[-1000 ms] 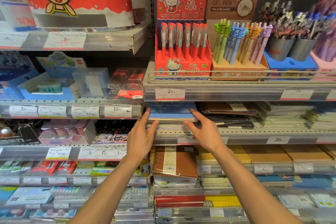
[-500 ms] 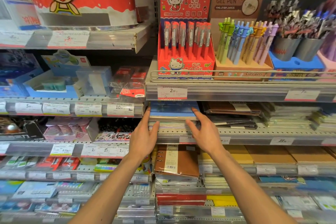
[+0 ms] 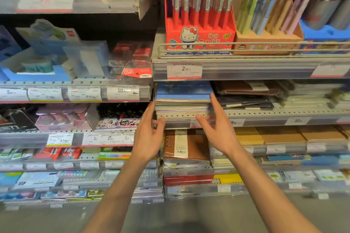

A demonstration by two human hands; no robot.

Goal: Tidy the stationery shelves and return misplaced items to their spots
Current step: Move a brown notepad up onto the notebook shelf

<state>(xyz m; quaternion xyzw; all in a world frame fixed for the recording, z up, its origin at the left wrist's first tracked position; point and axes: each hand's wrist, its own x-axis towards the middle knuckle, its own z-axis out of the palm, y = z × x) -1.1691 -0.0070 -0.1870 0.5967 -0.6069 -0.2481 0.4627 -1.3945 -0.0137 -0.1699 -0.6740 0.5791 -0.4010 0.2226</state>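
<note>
A stack of notebooks (image 3: 182,100) with a blue cover on top lies on the middle shelf (image 3: 265,117), just under the pen shelf. My left hand (image 3: 149,134) is at the stack's left side, fingers straight, fingertips touching its left edge. My right hand (image 3: 216,126) is at the stack's right side, fingers straight along its right edge. Neither hand grips anything. A brown ring binder (image 3: 186,145) lies on the shelf below, between my wrists.
Above stand a red pen display box (image 3: 198,38) and a tan box of pastel pens (image 3: 269,39) behind a wire rail. Dark wrapped notebooks (image 3: 246,96) lie right of the stack. Left bay holds tape boxes (image 3: 37,66) and small packets. Grey floor lies below.
The camera has moved closer and tilted down. Both hands stay at the sides of the notebook stack, slightly lower against it than before.
</note>
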